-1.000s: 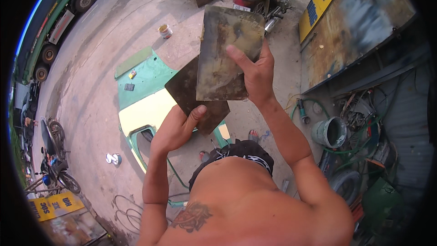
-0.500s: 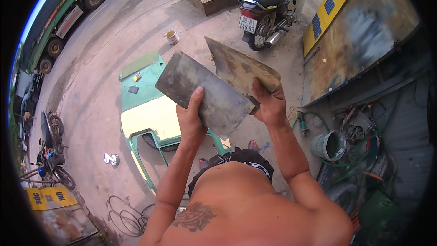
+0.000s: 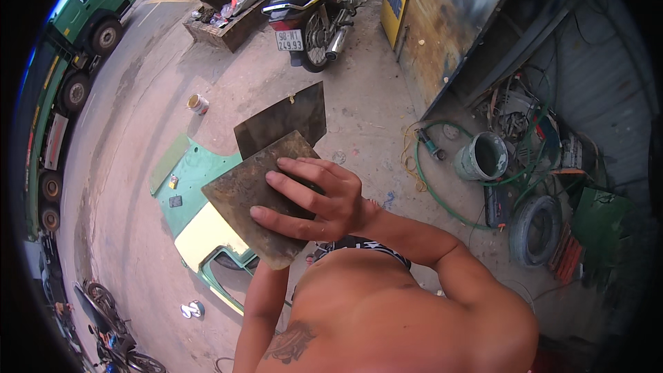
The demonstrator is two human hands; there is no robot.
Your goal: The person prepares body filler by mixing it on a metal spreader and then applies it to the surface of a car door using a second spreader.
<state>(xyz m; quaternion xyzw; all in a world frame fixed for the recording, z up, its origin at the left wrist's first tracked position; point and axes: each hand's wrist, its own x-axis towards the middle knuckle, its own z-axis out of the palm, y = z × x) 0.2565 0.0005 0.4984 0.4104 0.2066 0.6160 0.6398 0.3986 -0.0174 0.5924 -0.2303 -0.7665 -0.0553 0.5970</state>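
Two thin, stained rectangular sheets are raised in front of me. My right hand point(image 3: 321, 197) grips the nearer sheet point(image 3: 242, 190), its fingers laid across the brownish face and its thumb out of sight. Just beyond, partly overlapped, the darker sheet point(image 3: 286, 116) tilts away. My left forearm point(image 3: 264, 300) goes up behind the nearer sheet, which hides the left hand and its fingers. Below on the ground lies a green and yellow vehicle panel point(image 3: 210, 228). On its green part sit a small yellow box point(image 3: 173, 182) and a dark flat block point(image 3: 175, 202).
Right of me, a green hose point(image 3: 435, 200) loops around a grey bucket point(image 3: 476, 159), near a power tool point(image 3: 429, 144) and a tyre point(image 3: 535, 231). A motorbike point(image 3: 311, 24) stands ahead. A tin point(image 3: 197, 103) is beyond the panel; an opened can point(image 3: 193, 309) is left.
My right hand has come leftward and now lies over the nearer sheet's face. The sheets have turned and overlap differently, and my left hand has gone behind them. My view has swung right.
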